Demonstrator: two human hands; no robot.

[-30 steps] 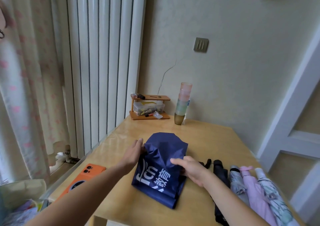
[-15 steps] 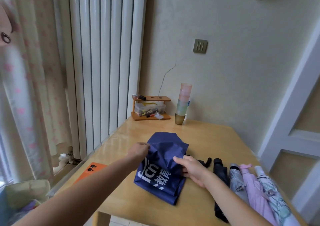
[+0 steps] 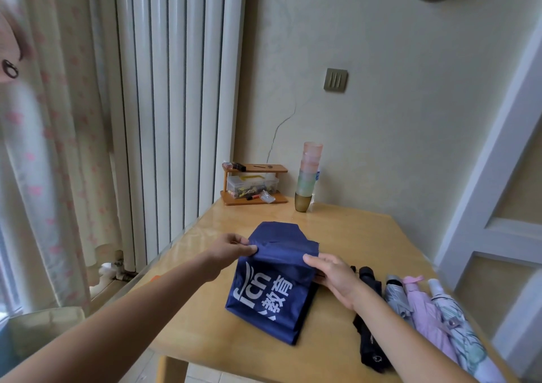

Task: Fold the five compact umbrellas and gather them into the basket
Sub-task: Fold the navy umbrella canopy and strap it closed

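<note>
Now | left hand (image 3: 231, 246) pinches navy umbrella (image 3: 272, 289) | right hand (image 3: 331, 277) fingers (image 3: 311, 259) rest flat

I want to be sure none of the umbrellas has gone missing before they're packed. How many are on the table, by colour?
Navy blue umbrella: 1
Black umbrella: 1
Grey umbrella: 1
Pink umbrella: 1
White umbrella with green print: 1
Total: 5
</note>
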